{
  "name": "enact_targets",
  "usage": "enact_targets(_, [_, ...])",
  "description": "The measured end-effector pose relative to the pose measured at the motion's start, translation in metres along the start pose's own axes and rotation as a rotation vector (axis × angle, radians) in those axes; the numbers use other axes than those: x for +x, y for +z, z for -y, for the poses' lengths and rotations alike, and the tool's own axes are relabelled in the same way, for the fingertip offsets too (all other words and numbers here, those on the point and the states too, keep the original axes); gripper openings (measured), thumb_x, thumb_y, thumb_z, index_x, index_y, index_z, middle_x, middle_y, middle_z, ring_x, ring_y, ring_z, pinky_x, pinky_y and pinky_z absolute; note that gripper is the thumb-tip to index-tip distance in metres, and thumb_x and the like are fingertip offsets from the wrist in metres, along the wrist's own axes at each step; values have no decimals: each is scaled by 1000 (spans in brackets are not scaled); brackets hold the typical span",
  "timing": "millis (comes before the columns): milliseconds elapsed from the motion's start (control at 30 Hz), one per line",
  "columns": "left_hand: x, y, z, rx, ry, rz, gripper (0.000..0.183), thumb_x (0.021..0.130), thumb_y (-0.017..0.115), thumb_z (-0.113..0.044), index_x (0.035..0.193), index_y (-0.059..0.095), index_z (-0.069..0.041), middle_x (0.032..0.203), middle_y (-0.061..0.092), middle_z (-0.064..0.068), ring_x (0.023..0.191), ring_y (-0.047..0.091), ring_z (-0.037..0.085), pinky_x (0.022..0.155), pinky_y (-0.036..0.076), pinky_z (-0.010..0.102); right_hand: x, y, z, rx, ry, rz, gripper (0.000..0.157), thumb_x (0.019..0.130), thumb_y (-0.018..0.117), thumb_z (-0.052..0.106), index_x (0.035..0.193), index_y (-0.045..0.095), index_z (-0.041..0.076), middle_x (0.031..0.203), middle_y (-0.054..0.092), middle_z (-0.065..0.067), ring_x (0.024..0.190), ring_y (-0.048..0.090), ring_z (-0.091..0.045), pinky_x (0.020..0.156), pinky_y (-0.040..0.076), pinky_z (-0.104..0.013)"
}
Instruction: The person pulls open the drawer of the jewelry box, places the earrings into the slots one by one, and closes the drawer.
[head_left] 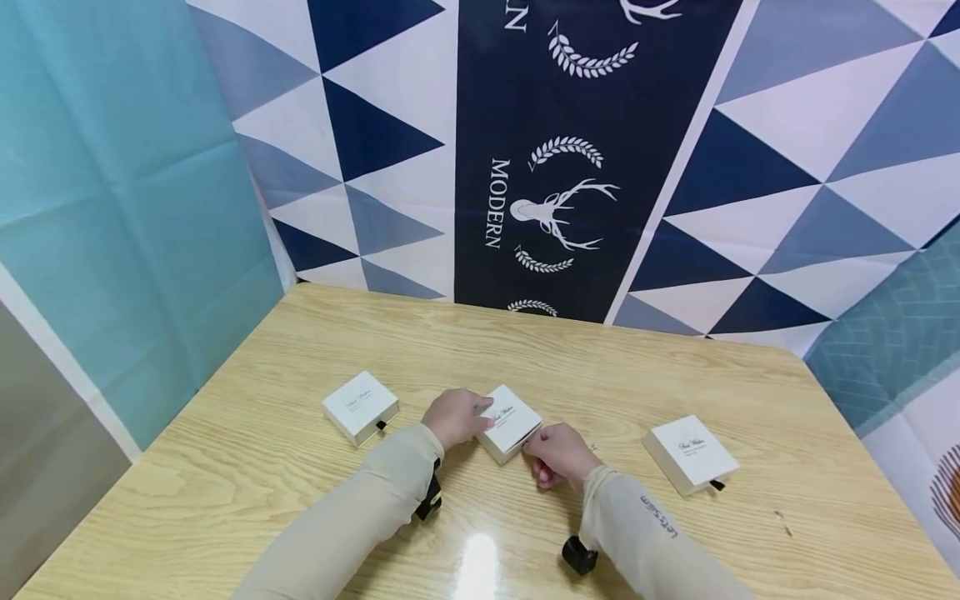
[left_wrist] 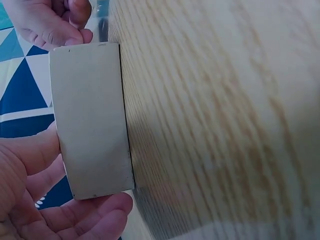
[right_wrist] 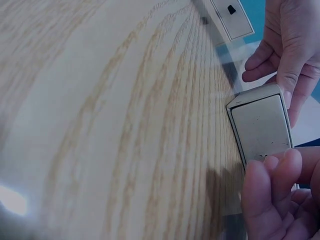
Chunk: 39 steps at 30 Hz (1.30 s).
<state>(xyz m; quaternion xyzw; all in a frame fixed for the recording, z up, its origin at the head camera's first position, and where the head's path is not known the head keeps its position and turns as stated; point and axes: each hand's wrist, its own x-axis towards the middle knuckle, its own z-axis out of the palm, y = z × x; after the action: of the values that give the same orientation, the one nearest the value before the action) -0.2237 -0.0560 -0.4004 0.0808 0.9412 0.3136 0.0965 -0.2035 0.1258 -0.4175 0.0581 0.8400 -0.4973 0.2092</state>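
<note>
A small white drawer-style gift box (head_left: 512, 417) with printed lettering stands on the wooden table between my hands. My left hand (head_left: 456, 417) grips its left side, the thumb on the top. In the left wrist view, its fingers reach round the plain end of the box (left_wrist: 92, 120). At the opposite end, my right hand (head_left: 561, 454) has its fingers curled, fingertips pinched together at the front face. The right wrist view shows those fingertips (right_wrist: 285, 165) against the drawer front (right_wrist: 260, 127). They cover the spot where a pull tab would sit, so no tab shows.
A similar white box (head_left: 362, 404) with a dark tab lies to the left on the table (head_left: 420, 350). Another one (head_left: 692, 454) lies to the right, its black tab facing front. A patterned cloth (head_left: 397, 192) hangs behind the table's far edge.
</note>
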Motion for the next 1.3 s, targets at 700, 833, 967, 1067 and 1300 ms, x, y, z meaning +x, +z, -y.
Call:
enact_targets(700, [0, 0, -1, -11, -17, 4, 39, 88, 70, -22, 125, 64, -9, 128, 60, 9, 124, 51, 30, 102, 40, 42, -5, 0, -5, -18, -50, -32, 22, 87, 57, 0, 65, 53, 3, 52, 47, -3, 41, 40, -9, 45, 49, -24])
enact_targets(833, [1, 0, -2, 5, -5, 14, 43, 88, 70, -22, 127, 62, -8, 130, 59, 10, 125, 50, 31, 103, 38, 43, -6, -3, -6, -28, -48, -37, 22, 87, 57, 1, 66, 53, 3, 52, 47, -4, 41, 40, -9, 45, 49, -24])
enact_targets(967, [1, 1, -1, 32, -13, 13, 44, 87, 70, -23, 128, 61, -8, 130, 58, 10, 125, 50, 31, 103, 39, 42, -6, -3, -7, -22, -61, -24, 22, 86, 57, 0, 64, 52, 3, 52, 47, -3, 40, 40, -8, 45, 50, -24])
enact_targets(1067, [1, 2, 0, 37, -16, 15, 44, 87, 71, -24, 128, 61, -8, 130, 58, 10, 124, 50, 31, 102, 39, 42, -5, -2, -8, -28, -70, -19, 24, 85, 58, 0, 63, 52, 3, 51, 47, -3, 40, 40, -8, 44, 49, -24])
enact_targets(1300, [3, 2, -2, 40, -4, 19, 45, 86, 71, -23, 127, 61, -9, 130, 59, 7, 124, 50, 30, 102, 39, 42, -7, -5, -9, -34, -65, -25, 23, 86, 57, 1, 64, 53, 3, 51, 47, -3, 40, 40, -9, 43, 46, -22])
